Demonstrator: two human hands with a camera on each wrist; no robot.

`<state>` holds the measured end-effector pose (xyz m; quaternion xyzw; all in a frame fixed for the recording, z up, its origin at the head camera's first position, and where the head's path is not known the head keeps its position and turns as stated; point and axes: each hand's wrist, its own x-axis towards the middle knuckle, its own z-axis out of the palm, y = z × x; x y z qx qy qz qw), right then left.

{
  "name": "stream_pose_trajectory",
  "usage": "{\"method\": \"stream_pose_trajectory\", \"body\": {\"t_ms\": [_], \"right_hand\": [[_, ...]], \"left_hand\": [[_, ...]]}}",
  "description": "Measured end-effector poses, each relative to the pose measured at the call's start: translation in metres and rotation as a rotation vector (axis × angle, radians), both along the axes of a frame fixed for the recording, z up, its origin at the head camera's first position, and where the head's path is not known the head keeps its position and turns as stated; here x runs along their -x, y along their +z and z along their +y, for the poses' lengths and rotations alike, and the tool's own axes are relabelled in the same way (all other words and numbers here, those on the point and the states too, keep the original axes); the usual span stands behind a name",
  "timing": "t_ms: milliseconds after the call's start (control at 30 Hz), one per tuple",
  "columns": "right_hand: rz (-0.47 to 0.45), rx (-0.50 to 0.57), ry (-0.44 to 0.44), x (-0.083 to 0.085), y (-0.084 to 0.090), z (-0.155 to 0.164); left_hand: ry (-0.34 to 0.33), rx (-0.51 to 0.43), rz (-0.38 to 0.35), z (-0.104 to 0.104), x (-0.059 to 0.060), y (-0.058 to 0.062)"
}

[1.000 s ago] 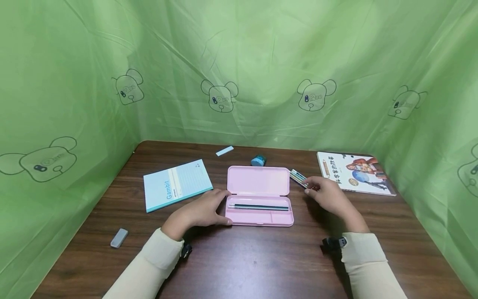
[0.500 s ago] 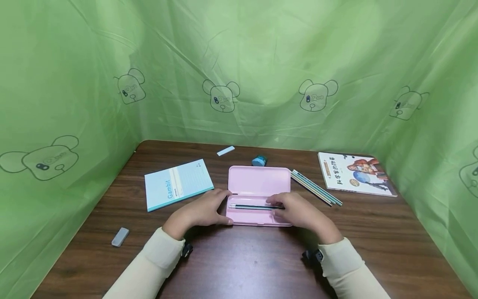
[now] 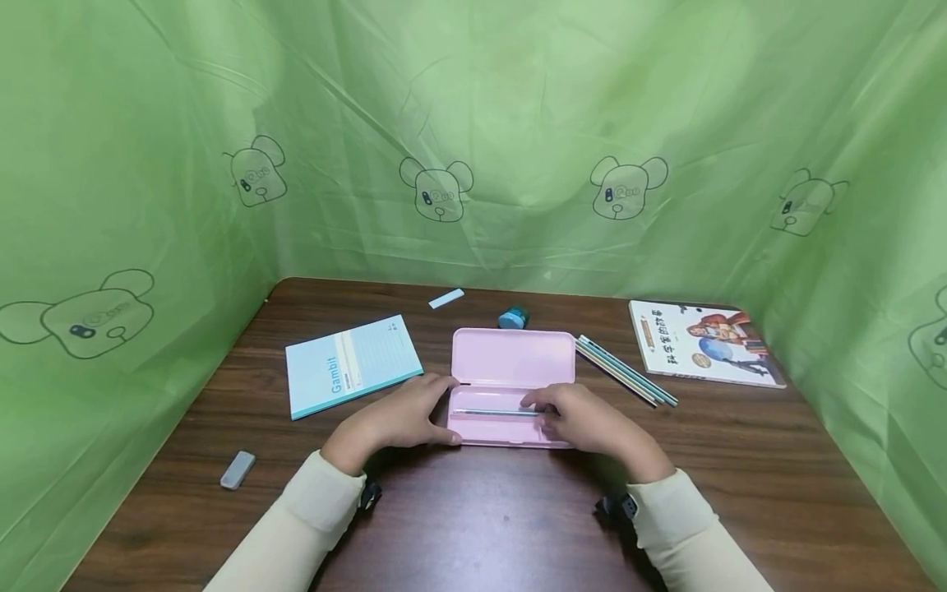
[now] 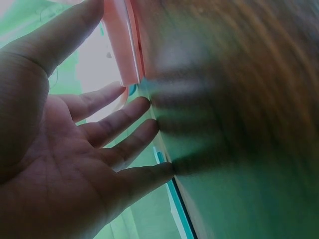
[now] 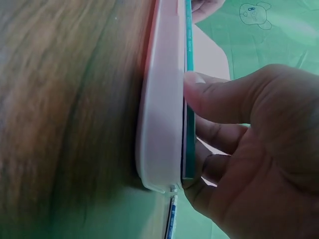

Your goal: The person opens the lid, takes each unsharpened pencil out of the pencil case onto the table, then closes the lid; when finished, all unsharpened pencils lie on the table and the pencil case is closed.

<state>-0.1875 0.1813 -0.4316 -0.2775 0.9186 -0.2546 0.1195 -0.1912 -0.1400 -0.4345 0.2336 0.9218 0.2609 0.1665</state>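
Observation:
A pink pencil case lies with its lid raised at the table's middle. My left hand spans its left end, the thumb at the near corner and the index finger at the far one. In the left wrist view the fingers are nearly straight and spread. My right hand reaches over the case's right part and pinches a green pencil between thumb and fingers, level with the rim in the right wrist view. From the head the pencil shows as a thin line over the tray, its right end hidden by the hand.
Several pencils lie right of the case. A blue notebook is at left, a picture book at right. Behind the case sit a blue-green sharpener-like object and a pale strip. A grey eraser-like block lies front left.
The right hand has left the loose pencils on the right and moved left into the case, where it now pinches a pencil. White pencil ends there are no longer visible. The left hand has stayed put.

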Motion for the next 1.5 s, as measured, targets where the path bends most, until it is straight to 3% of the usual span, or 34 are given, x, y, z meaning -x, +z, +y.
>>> {"method": "stream_pose_trajectory", "body": {"t_ms": [100, 567, 667, 800, 933, 1067, 1300, 1500], "right_hand": [[-0.011, 0.003, -0.016, 0.000, 0.000, 0.001], [0.104, 0.120, -0.119, 0.002, 0.011, 0.013], [0.125, 0.210, -0.186, 0.003, 0.018, 0.024], [0.191, 0.294, -0.342, 0.007, 0.028, 0.048], [0.280, 0.261, -0.493, 0.012, 0.032, 0.071], [0.296, 0.210, -0.577, 0.019, 0.023, 0.087], [0.225, 0.096, -0.580, 0.031, -0.005, 0.095], [0.205, 0.047, -0.574, 0.031, -0.014, 0.093]], "left_hand": [[0.004, -0.003, -0.004, 0.000, 0.000, -0.001], [-0.002, 0.001, -0.001, 0.001, 0.001, -0.001], [-0.004, -0.001, 0.000, 0.001, 0.001, -0.001], [-0.008, 0.003, 0.000, 0.001, 0.001, -0.001], [-0.004, 0.007, 0.001, 0.001, 0.000, -0.001], [0.007, 0.005, -0.005, -0.001, 0.000, -0.004], [0.010, -0.007, -0.007, -0.002, 0.001, -0.007], [0.012, -0.002, -0.015, -0.001, 0.001, -0.005]]}}
